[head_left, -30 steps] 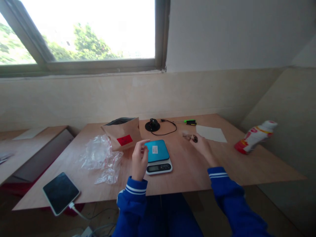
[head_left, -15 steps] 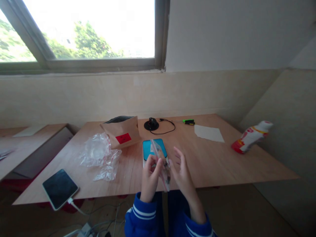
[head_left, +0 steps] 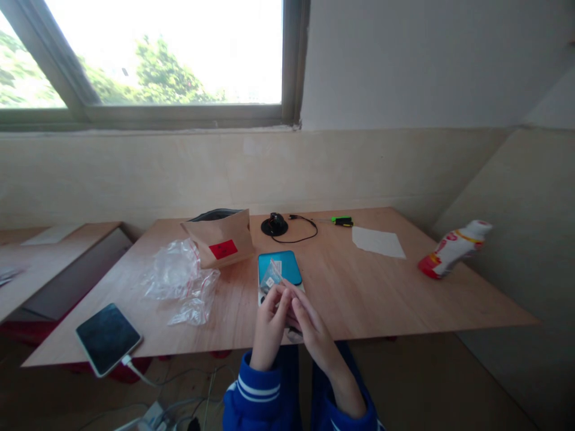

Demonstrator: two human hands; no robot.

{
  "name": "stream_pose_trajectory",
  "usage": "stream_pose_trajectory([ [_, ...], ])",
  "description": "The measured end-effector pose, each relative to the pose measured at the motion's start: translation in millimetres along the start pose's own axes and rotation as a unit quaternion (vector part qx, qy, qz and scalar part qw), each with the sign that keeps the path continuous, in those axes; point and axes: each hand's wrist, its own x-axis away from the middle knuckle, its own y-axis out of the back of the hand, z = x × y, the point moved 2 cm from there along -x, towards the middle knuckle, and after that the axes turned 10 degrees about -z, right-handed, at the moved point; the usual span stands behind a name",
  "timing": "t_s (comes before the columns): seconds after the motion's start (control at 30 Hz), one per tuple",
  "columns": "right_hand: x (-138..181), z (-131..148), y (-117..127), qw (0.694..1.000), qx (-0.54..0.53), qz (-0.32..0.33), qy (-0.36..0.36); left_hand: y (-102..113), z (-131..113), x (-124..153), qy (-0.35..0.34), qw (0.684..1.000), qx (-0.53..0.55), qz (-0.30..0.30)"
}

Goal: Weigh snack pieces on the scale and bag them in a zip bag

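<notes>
My right hand [head_left: 317, 338] has just closed in beside my left hand [head_left: 270, 326], making this two-handed work: fingers drawn together, both seem to pinch the small clear bag [head_left: 269, 276] above the blue-topped scale [head_left: 293, 269], its lower part mostly hidden.

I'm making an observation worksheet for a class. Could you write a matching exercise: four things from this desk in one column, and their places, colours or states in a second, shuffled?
Column one:
1. Tablet
2. Paper bag
3. Bottle
4. Small clear bag

Column two:
A. White and red, on the right side of the table
B. Held by the left hand and right hand
C. Dark screen, white cable plugged in
D. Brown, with a red label

Right pairs: 1-C, 2-D, 3-A, 4-B
</notes>
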Motion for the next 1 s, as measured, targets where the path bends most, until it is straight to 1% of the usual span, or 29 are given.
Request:
stream_pose_trajectory([
  [0.1,0,-2,0,1.000,0.024,-0.010,0.018,2,-1,1,-0.014,1.000,-0.016,0.014],
  [0.17,0,-3,-1,0.999,0.030,-0.015,0.018,4,-1,2,-0.020,0.999,-0.031,0.013],
  [0.33,2,-6,-6,0.999,0.040,-0.013,0.022,9,0,4,-0.022,0.998,-0.060,-0.024],
  [0.53,5,-3,-9,0.998,0.049,-0.005,0.030,12,-6,7,-0.032,0.995,-0.085,-0.044],
  [0.6,5,-1,-9,0.997,0.067,-0.010,0.042,12,-7,7,-0.041,0.995,-0.085,-0.040],
  [0.77,4,2,-4,0.992,0.102,-0.021,0.065,10,-4,7,-0.049,0.996,-0.080,-0.007],
  [1.0,1,2,2,0.993,0.093,-0.020,0.066,8,-7,8,-0.040,0.996,-0.078,0.000],
])
